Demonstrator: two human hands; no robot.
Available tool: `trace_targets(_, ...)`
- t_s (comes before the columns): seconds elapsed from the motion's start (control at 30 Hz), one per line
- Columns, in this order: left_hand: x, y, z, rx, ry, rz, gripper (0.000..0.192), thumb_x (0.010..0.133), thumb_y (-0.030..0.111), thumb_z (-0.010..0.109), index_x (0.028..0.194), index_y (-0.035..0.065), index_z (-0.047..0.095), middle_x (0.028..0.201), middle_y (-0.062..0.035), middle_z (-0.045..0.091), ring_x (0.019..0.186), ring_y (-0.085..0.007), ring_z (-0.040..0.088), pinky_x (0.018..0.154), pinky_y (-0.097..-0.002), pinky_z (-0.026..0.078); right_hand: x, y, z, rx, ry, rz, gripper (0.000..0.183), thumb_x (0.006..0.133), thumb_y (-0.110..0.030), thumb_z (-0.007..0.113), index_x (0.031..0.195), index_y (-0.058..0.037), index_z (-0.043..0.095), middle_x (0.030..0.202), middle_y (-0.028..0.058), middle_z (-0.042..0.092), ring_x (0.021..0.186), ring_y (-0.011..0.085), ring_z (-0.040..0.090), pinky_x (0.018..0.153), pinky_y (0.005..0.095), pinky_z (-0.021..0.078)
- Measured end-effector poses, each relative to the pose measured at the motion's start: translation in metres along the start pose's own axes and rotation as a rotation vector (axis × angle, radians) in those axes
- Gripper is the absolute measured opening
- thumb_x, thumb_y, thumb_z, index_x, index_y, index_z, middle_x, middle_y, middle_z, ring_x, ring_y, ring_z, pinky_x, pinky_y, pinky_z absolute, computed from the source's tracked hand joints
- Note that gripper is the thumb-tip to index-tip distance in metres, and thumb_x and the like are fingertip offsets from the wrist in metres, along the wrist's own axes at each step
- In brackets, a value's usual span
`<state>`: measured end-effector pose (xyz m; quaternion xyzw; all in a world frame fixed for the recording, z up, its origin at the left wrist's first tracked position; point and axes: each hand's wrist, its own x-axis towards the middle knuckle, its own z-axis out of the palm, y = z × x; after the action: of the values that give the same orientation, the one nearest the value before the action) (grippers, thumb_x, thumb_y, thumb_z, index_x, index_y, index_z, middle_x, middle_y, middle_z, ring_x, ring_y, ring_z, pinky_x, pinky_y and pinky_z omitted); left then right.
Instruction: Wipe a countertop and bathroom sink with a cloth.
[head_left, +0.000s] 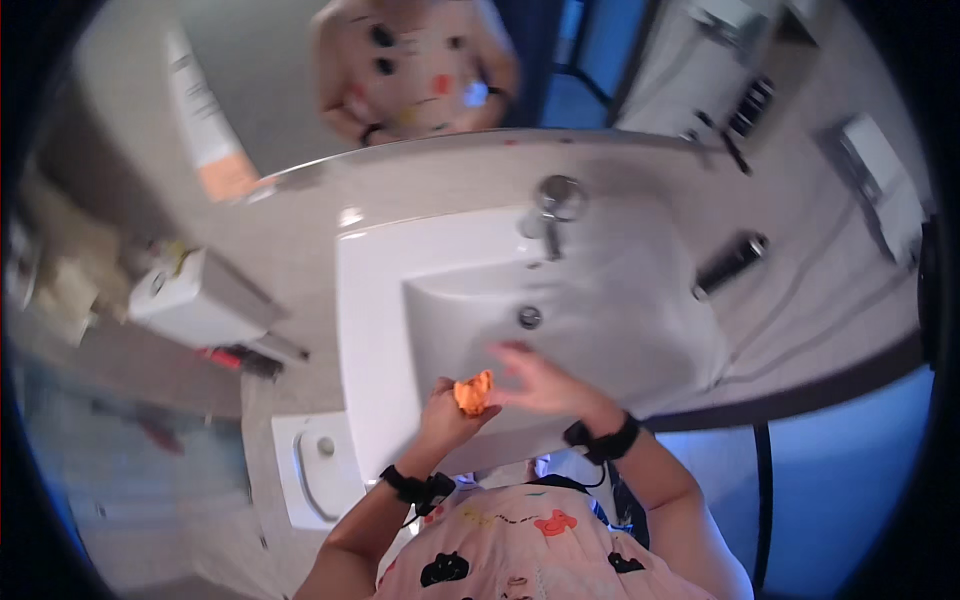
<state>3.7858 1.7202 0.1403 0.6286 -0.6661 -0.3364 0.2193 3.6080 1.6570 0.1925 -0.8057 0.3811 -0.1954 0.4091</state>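
Note:
My left hand (448, 421) is closed around a crumpled orange cloth-like item (472, 394) above the near part of a white washbasin (375, 330). Just to the right, my right hand (541, 386) is spread, its fingers apart. A lower finger or thumb of it comes close to the orange item; whether they touch I cannot tell. Beyond both hands lie the round metal drain (529, 317) and a chrome faucet (556, 214). Each wrist wears a black strap with a small device.
A dark cylindrical object (729, 265) lies at the basin's right edge. A mirror (285, 82) spans the back. To the left are a white box-like container (199, 296) and, lower down, a squat toilet (319, 469). A white wall-mounted fixture (881, 184) is at far right.

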Motion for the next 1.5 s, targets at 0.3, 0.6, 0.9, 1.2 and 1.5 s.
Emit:
trace_targets(0.3, -0.008, 0.029, 0.007, -0.565, -0.671, -0.070, 0.038, 0.089, 0.038, 0.048, 0.094, 0.0024, 0.059, 0.073, -0.0059, 0.057, 0.067, -0.0161, 0.056, 0.064, -0.0280, 0.046, -0.085, 0.002, -0.009, 0.531, -0.008, 0.230, 0.037, 0.081, -0.013, 0.062, 0.114, -0.0008, 0.051, 0.083, 0.0054, 0.059, 0.075, 0.0130, 0.056, 0.069, 0.0271, 0.0465)
trace_targets(0.6, -0.045, 0.146, 0.110, -0.496, -0.900, 0.255, 0.045, 0.095, 0.041, 0.033, 0.109, 0.0041, 0.055, 0.077, -0.0003, 0.058, 0.066, -0.0073, 0.053, 0.058, -0.0222, 0.045, -0.291, 0.007, -0.055, 0.159, 0.325, 0.208, 0.036, 0.068, -0.012, 0.064, 0.102, -0.0022, 0.054, 0.069, 0.0068, 0.057, 0.062, 0.0121, 0.052, 0.059, 0.0276, 0.0433)
trace_targets(0.9, -0.075, 0.311, 0.267, -0.377, -0.895, 0.302, 0.039, 0.095, 0.036, 0.038, 0.105, 0.0057, 0.060, 0.075, -0.0024, 0.062, 0.056, -0.0062, 0.053, 0.049, -0.0225, 0.043, -0.573, 0.049, -0.084, 0.219, 0.786, 0.633, 0.020, 0.076, -0.013, 0.065, 0.092, -0.0032, 0.059, 0.073, 0.0017, 0.059, 0.064, 0.0091, 0.053, 0.062, 0.0259, 0.0450)
trace_targets(1.2, -0.118, 0.377, 0.447, 0.278, -1.123, 1.094, 0.031, 0.081, 0.036, 0.053, 0.093, 0.0085, 0.062, 0.089, -0.0121, 0.061, 0.087, -0.0295, 0.058, 0.074, -0.0381, 0.046, -0.641, 0.046, -0.128, 0.862, 1.065, 0.417, 0.024, 0.087, -0.013, 0.055, 0.109, -0.0041, 0.056, 0.090, 0.0027, 0.059, 0.074, 0.0082, 0.055, 0.069, 0.0202, 0.0458)
trace_targets(1.5, -0.091, 0.508, 0.585, 0.325, -1.044, 1.641, 0.033, 0.070, 0.022, 0.063, 0.096, 0.0023, 0.061, 0.105, -0.0162, 0.056, 0.108, -0.0381, 0.045, 0.089, -0.0426, 0.039, -0.704, 0.166, -0.196, -0.126, 1.174, 1.035, 0.016, 0.083, -0.016, 0.057, 0.090, -0.0029, 0.063, 0.081, 0.0116, 0.063, 0.067, 0.0219, 0.060, 0.062, 0.0264, 0.0467)
